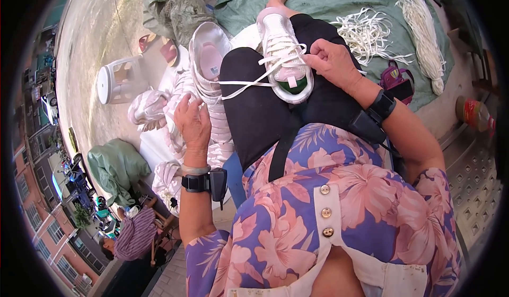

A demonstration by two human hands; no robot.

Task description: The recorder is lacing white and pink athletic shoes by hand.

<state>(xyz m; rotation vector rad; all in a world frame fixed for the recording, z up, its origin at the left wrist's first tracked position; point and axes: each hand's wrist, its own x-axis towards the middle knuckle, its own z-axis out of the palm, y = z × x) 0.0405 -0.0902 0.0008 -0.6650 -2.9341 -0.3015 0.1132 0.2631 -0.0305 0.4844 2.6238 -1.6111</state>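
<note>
A white sneaker (286, 42) with a pink tongue tab and a green inside rests on my lap, its opening toward me. White shoelace (249, 82) is threaded through its upper, and a long loose stretch runs left across my black-clad thigh. My right hand (333, 66) is at the sneaker's right side, thumb and forefinger pinched on the lace. Off to the left, my left hand (192, 119) hovers by a row of nested white and pink shoes (216, 101), its fingers apart and nothing visible in them.
Loose white laces (366, 32) and a bundled hank of laces (421, 37) lie on a green cloth (328, 0). A pink-purple pouch (395, 82) sits right. More shoe uppers (148, 108), a clear white-bottomed tub (119, 79) and a green sack (116, 164) are left. Another person sits lower left.
</note>
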